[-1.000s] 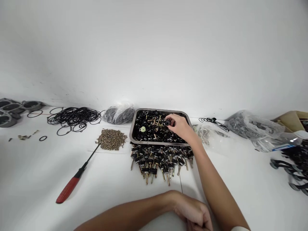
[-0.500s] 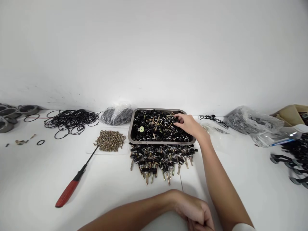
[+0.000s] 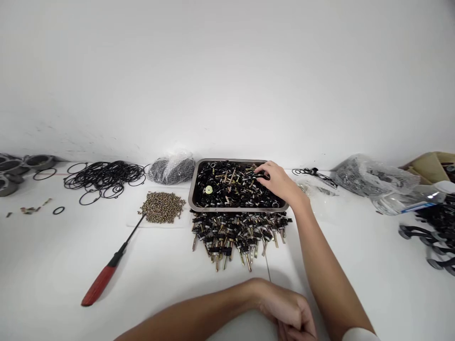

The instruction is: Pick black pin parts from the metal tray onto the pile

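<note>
My right hand (image 3: 278, 181) reaches over the right part of a metal tray (image 3: 192, 195). Its thumb and fingers are apart, with small dark parts in the tray between and below the tips. The tray is heaped with black fittings and brass-coloured pins, and a pale yellow-green disc (image 3: 208, 189) lies among them. Close to me, at the bottom of the view, my left hand (image 3: 289, 310) is closed, fingers curled under; whatever is inside is hidden. Between the hands, in front of the tray, lies a pile of assembled black parts with metal shafts (image 3: 231, 237).
A red-handled screwdriver (image 3: 101, 282) points at a heap of small brass-coloured screws (image 3: 163, 207). Behind are black rubber rings (image 3: 104, 177) and a plastic bag of dark parts (image 3: 170, 169). To the right are another bag (image 3: 373, 175), a plastic bottle (image 3: 408, 201) and black curved parts (image 3: 423, 234).
My right hand has shifted slightly up and its fingers have moved a little among the tray's parts. The left hand stays closed in nearly the same place.
</note>
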A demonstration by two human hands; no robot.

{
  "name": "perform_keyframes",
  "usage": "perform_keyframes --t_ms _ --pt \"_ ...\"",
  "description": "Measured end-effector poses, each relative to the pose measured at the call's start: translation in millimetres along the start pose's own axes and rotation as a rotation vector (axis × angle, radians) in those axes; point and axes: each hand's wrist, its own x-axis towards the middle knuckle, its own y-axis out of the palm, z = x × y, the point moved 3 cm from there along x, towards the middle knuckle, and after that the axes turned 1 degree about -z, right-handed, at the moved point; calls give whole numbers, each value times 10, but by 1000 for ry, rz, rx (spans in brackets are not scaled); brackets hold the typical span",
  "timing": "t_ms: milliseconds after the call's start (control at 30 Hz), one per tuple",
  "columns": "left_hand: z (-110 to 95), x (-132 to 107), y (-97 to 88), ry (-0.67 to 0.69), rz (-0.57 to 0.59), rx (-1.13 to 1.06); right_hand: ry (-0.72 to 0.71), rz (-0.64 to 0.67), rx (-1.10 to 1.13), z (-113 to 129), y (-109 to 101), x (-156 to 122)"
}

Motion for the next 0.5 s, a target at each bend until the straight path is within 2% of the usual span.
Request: perform_keyframes --t_ms 100,333,500 --pt "-9 -6 7 3 10 -2 10 54 -6 -24 26 0" --pt "-29 -15 15 21 35 6 11 0 16 -128 37 25" --pt "6 -13 9 16 44 62 32 23 24 -180 4 6"
